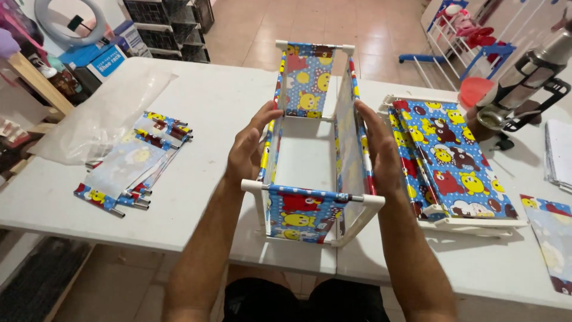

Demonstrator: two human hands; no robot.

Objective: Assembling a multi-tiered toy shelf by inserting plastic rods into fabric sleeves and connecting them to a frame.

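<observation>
The box-shaped rack frame [313, 143] stands on the white desk [202, 107], its long side pointing away. The left hand [247, 152] and right hand [378, 152] press its two long sides, fingers flat and straight.

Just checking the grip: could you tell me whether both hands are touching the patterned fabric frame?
Touching. The head view shows the left hand and right hand pressed flat against opposite sides of the fabric frame.

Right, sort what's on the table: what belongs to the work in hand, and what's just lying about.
In hand: rack frame between left hand and right hand; flat panel; rod bundle.

Lying about: plastic bag; flask; notebook; red lid.
</observation>
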